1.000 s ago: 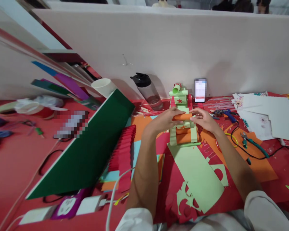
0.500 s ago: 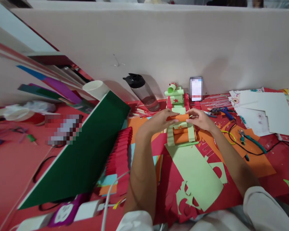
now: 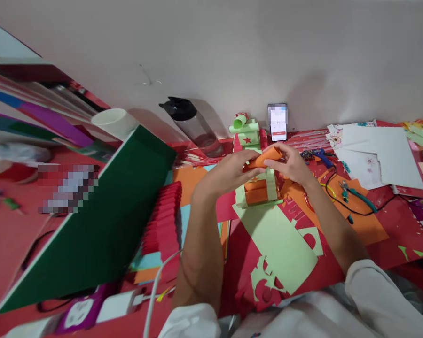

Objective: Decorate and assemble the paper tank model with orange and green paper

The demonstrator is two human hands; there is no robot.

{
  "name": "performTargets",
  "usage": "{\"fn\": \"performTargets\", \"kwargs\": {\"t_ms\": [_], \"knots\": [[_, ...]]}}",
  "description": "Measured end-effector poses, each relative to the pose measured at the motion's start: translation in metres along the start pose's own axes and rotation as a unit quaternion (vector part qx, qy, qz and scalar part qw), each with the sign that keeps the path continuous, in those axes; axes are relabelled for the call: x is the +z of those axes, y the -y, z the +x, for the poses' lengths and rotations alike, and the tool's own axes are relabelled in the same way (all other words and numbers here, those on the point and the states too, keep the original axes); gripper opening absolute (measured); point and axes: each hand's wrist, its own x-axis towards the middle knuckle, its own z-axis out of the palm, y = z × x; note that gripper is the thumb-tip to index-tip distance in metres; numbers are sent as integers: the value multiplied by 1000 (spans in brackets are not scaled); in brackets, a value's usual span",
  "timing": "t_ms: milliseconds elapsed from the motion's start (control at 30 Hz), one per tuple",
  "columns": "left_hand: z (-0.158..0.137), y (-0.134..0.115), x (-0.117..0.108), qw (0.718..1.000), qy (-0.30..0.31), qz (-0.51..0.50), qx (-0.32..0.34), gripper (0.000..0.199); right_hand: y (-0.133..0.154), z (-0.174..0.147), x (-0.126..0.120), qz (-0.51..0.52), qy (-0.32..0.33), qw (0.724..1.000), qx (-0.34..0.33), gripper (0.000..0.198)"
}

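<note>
Between my two hands is a rolled tube of orange paper point(image 3: 267, 157), tilted with its right end higher. My left hand point(image 3: 232, 170) grips its left end, and my right hand point(image 3: 289, 163) pinches the right end. Just beneath them stands a light green paper model point(image 3: 247, 139) with red stars and a small rolled tube on top. Orange rolls point(image 3: 256, 193) lie in its near part, framed by green strips. My hands hide the middle of the model. A sheet of light green paper point(image 3: 278, 244) lies in front of it.
A green board point(image 3: 91, 225) leans at the left, near a clear bottle point(image 3: 200, 131) with a black lid. A phone point(image 3: 278, 123) stands against the wall. Pliers point(image 3: 359, 197), a blue-handled tool point(image 3: 322, 158) and white sheets point(image 3: 380, 155) lie right. A white cable point(image 3: 155, 291) runs by my left arm.
The orange tube has gone from nearly level to tilted, its right end raised by my right hand. More of the orange rolls in the model shows. The whole view has shifted slightly.
</note>
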Motion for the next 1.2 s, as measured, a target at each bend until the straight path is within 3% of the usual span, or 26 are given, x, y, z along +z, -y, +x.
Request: {"fn": "performTargets", "kwargs": {"t_ms": [200, 300, 500, 633, 733, 933, 1200], "knots": [[-9, -19, 2, 999, 4, 32, -14, 62, 22, -7, -31, -48, -59, 997, -30, 35], [-21, -24, 12, 997, 62, 35, -38, 49, 31, -19, -53, -79, -78, 994, -11, 36], [-54, -9, 73, 977, 208, 10, 32, 37, 24, -58, -82, -125, -90, 988, -1, 26], [-71, 4, 119, 977, 195, 15, 88, 46, 2, -86, -87, -57, -92, 993, 43, 27], [-72, 7, 140, 976, 184, 40, 108, 53, -20, -98, -85, -1, -121, 991, 49, 33], [-57, 5, 151, 975, 167, 60, 137, 53, -59, -98, -75, 44, -170, 982, 64, 35], [-35, 1, 146, 977, 178, 22, 116, 33, -69, -97, -75, 61, -205, 975, 58, 33]]}}
